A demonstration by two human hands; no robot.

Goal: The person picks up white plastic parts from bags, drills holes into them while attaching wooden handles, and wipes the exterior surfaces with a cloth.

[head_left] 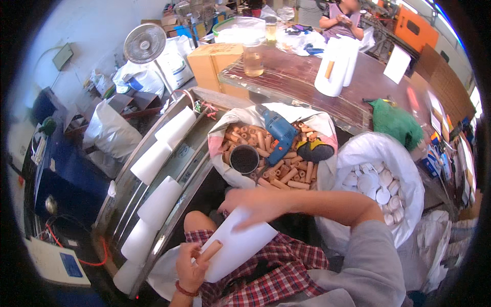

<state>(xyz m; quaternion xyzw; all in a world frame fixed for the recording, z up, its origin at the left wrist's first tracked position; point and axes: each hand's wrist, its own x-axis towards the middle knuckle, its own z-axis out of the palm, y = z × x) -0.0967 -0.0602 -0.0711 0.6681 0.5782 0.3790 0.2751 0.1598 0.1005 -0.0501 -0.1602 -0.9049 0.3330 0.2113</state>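
A white tapered, smooth piece [243, 243] lies slantwise across my lap, over a red checked cloth [276, 276]. At its near left side my left hand [190, 267], with a red bracelet on the wrist, has its fingers closed round a short wooden handle [210, 250] that rests against the white piece. My right hand [258, 204] reaches across over the far end of the white piece. It is smeared by motion, and whether it grips anything cannot be made out. Beyond it stands a sack [225, 163] full of wooden handles [291, 174].
On the sack lie a blue power drill [280, 134], a dark cup [244, 158] and a yellow-black glove [315, 150]. To the right, a white bag [409, 174] holds white discs. Several white pieces [159, 202] line a trough at left. Beyond the dark table [286, 71], a person [341, 21] sits.
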